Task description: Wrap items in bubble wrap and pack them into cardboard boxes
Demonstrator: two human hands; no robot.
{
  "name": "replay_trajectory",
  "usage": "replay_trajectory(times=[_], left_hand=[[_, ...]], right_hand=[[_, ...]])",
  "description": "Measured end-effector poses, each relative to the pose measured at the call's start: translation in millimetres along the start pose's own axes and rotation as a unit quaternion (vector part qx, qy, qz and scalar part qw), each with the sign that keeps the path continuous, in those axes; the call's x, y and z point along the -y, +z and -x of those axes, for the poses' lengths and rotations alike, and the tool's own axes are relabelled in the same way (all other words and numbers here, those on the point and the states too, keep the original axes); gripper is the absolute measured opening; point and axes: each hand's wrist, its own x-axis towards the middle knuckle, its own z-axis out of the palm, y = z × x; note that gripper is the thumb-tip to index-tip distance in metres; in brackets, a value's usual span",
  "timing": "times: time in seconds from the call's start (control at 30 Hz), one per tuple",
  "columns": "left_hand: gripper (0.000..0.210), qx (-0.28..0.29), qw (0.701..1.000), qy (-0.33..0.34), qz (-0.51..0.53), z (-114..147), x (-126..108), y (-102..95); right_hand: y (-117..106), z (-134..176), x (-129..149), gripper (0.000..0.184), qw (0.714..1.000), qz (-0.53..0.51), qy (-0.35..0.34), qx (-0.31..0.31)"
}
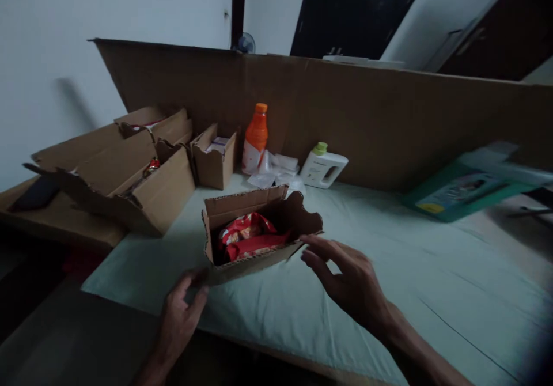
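Observation:
In front of me an open cardboard box [259, 261] stands on the pale green cloth, its top edges cut unevenly. Inside it lie shiny red patterned packets [250, 230]; their lower parts are hidden by the box wall. Just off the box's near left corner is my left hand [184, 308], holding nothing, thumb and fingers apart. At the box's right end hovers my right hand [341, 271], fingers stretched towards the edge with a gap between thumb and forefinger. Whether its fingertips touch the cardboard I cannot tell.
Larger cardboard boxes [166, 196] stand at the left, with a small box [215, 167] beside them. Behind are an orange bottle [256, 141], clear plastic wrapping [270, 173] and a white jug [324, 167]. A green jug [458, 187] stands right. A cardboard wall [389, 121] borders the back.

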Motion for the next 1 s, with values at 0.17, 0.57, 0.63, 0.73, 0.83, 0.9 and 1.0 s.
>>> replay_trajectory(times=[0.17, 0.57, 0.63, 0.73, 0.83, 0.9, 1.0], left_hand=[[0.059, -0.002, 1.0, -0.002, -0.01, -6, -1, 17.0], [0.046, -0.007, 0.999, -0.047, -0.011, -17, 12, 48.3], [0.045, 0.009, 0.999, -0.042, -0.017, -19, 4, 58.2], [0.044, 0.033, 0.999, -0.019, -0.028, -22, -12, 79.5], [0.04, 0.04, 0.998, 0.013, -0.037, -23, -26, 98.6], [0.037, 0.041, 0.998, 0.027, -0.037, -22, -31, 105.5], [0.032, 0.044, 0.998, 0.025, -0.041, -22, -33, 109.8]], right_hand=[[0, 58, -39, 0.015, 0.978, -0.071, 0.192, -0.048], [90, 57, -101, 0.071, 0.927, -0.298, 0.172, 0.147], [87, 63, -103, 0.067, 0.931, -0.28, 0.195, 0.13], [75, 74, -113, 0.059, 0.935, -0.235, 0.245, 0.105], [61, 85, -120, 0.052, 0.935, -0.21, 0.273, 0.091], [56, 90, -120, 0.048, 0.934, -0.201, 0.284, 0.085], [55, 95, -115, 0.044, 0.935, -0.184, 0.297, 0.066]])
